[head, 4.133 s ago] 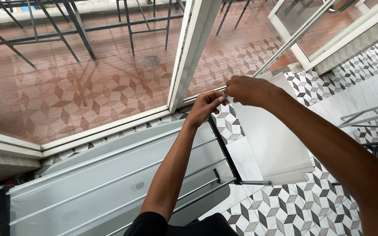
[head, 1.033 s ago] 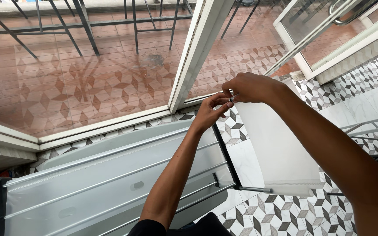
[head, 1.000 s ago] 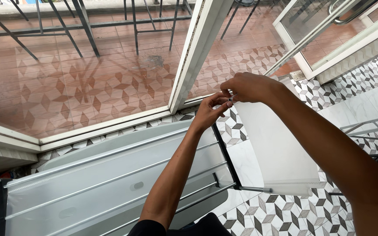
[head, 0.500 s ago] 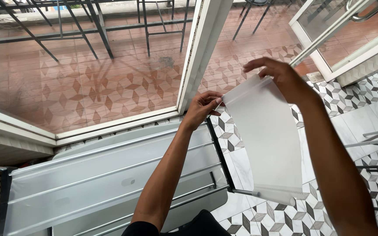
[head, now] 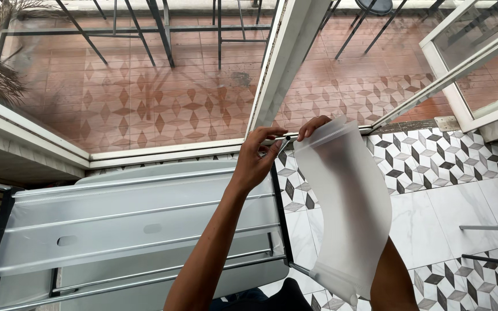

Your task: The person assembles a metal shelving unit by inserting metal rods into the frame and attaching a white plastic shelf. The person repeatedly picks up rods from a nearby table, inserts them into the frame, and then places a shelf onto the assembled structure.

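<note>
The head view shows a grey metal drying rack with frosted plastic sheets laid over its bars (head: 139, 224). Beside it hangs a frosted translucent plastic bag (head: 346, 207). The right hand (head: 313, 125) pinches its top corner (mostly hidden), and the left hand (head: 257, 158), fingers closed, touches that edge. A loose pinch could let the bag slip to the patterned tile floor (head: 433, 161).

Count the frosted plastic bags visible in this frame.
2. One frosted bag hangs from the right hand, the left hand at its top corner. Another frosted bag lies draped over the rack. Others may be hidden beneath.
</note>
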